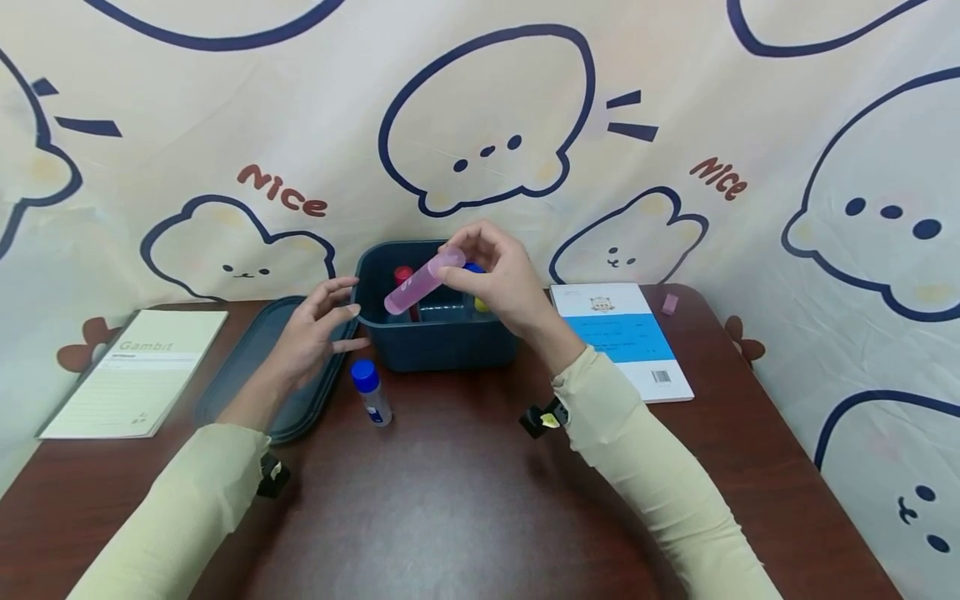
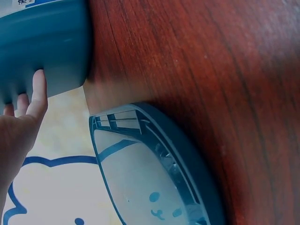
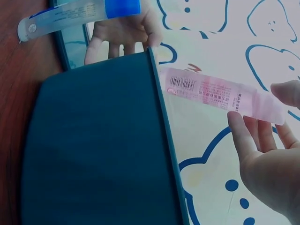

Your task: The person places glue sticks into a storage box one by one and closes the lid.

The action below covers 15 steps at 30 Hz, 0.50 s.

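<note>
My right hand [image 1: 504,279] pinches one end of a pink translucent tube [image 1: 416,287] between thumb and fingers, holding it tilted over a dark teal plastic bin [image 1: 446,348]. Printed text and a barcode show on the tube in the right wrist view. Around the bin's left side, my left hand [image 1: 309,337] is spread, its fingertips right at the wall and rim. Inside the bin are a red-topped item [image 1: 403,273] and blue and yellow pieces, partly hidden by the right hand. A clear bottle with a blue cap [image 1: 366,377] stands in front of the bin.
The bin's teal lid [image 1: 240,375] lies to the left, partly under my left forearm. Beyond it is a pale notebook [image 1: 127,375]. At right are a blue-and-white booklet [image 1: 622,337] and a small pink block [image 1: 670,304]. A printed cloth hangs behind the table.
</note>
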{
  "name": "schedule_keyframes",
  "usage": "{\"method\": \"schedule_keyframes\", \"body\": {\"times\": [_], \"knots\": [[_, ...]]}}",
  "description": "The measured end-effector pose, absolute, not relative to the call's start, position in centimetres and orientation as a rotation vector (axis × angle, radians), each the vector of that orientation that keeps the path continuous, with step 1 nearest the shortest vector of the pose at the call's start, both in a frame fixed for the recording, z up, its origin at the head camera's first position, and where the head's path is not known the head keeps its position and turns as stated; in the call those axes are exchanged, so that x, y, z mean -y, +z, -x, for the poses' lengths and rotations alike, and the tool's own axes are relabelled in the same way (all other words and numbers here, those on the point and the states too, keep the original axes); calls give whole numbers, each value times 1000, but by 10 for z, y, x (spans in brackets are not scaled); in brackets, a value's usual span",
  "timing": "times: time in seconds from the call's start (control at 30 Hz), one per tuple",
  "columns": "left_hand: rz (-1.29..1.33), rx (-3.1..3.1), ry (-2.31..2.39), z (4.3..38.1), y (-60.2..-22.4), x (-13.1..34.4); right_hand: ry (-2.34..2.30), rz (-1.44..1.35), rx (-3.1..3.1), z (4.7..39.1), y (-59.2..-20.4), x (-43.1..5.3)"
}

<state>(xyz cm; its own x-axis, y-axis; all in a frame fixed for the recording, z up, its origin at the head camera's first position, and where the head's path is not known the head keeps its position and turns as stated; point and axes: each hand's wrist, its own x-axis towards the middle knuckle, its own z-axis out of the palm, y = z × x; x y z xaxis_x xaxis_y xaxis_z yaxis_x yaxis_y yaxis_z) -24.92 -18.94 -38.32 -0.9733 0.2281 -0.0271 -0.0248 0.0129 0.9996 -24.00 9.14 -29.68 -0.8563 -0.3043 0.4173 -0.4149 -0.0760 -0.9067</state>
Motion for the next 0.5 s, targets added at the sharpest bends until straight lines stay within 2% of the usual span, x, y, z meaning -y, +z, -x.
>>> {"method": "schedule_keyframes", "body": {"times": [0.5], "knots": [[-220,-2094,2079,250,-385,191,1935,-737,2272,260,-308,-75]]}}
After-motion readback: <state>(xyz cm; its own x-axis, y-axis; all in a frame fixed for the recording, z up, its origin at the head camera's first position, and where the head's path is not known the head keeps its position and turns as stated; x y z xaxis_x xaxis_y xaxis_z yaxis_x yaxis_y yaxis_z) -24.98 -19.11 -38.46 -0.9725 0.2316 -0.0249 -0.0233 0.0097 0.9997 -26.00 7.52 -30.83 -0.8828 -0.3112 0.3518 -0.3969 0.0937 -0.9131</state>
